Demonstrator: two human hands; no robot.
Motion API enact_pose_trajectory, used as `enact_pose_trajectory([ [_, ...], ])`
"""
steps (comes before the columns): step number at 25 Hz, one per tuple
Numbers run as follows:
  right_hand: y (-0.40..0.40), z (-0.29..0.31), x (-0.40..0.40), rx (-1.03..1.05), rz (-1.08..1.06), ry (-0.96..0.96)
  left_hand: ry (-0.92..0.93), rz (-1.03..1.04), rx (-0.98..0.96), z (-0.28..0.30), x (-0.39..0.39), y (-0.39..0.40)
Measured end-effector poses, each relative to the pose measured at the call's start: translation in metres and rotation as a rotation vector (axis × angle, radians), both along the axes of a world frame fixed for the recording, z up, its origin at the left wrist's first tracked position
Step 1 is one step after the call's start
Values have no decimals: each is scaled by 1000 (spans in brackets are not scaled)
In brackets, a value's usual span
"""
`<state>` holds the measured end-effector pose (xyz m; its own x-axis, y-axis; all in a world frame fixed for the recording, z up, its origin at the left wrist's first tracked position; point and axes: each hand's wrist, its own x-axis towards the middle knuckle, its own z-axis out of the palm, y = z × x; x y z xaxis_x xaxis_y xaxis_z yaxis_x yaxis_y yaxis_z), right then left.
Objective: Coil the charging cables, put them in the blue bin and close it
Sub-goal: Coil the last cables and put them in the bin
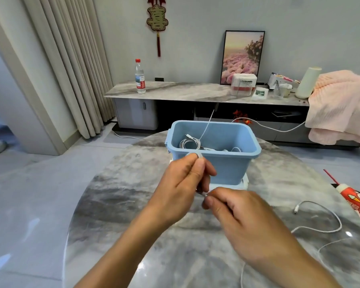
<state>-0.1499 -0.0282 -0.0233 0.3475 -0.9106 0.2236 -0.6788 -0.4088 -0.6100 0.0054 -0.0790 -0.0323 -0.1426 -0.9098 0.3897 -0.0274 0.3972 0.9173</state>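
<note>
The open blue bin [227, 165] stands on a white lid [244, 183] near the far side of the round marble table [116, 204]. White coiled cables [190, 142] lie inside it, and one cable end sticks up over the far rim. Just in front of the bin my left hand [183, 183] grips a small coil of white cable [196, 155]. My right hand [243, 221] pinches the end of that same cable right below my left hand. Another loose white cable [328, 217] lies on the table at the right.
A red and white tube [353, 200] lies at the table's right edge. Behind the table runs a low marble cabinet [175, 92] with a water bottle [140, 76], a framed picture and boxes. A pink blanket [341, 104] hangs at the right.
</note>
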Motion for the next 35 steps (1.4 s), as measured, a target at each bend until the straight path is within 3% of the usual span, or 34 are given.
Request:
enact_pose_trajectory([
  [3,-11,32,-25,-401,-16,202,-185,-111,-65,-3,-7,9],
  [5,-21,32,-35,-479,71,191,-179,-226,33,2,-13,15],
  [7,-33,29,-41,-380,140,-9,-55,-356,256,8,-14,16],
  [9,-46,23,-47,-209,133,-361,114,-559,448,14,-11,16],
  [12,-53,-1,-41,-8,72,-682,458,-831,612,16,-7,21],
  [14,-47,-25,-24,160,10,-736,779,-755,603,17,-7,21],
  [16,-33,-42,-2,293,-21,-649,937,-421,529,14,-5,12],
  [18,-18,-45,13,322,55,-440,792,-116,441,9,-4,3],
  [20,-7,-31,13,195,86,-130,383,34,261,3,-7,4],
  [22,-3,-5,6,96,92,19,-59,76,-1,-3,-12,11],
  [25,-6,27,-10,-22,81,82,-358,51,-119,-9,-12,10],
  [29,-26,37,-37,-315,253,377,-361,-272,238,0,-10,7],
  [32,-38,23,-55,-335,223,370,-409,-372,384,6,-11,11],
  [35,-42,18,-64,-370,168,363,-269,-456,475,9,-7,12],
])
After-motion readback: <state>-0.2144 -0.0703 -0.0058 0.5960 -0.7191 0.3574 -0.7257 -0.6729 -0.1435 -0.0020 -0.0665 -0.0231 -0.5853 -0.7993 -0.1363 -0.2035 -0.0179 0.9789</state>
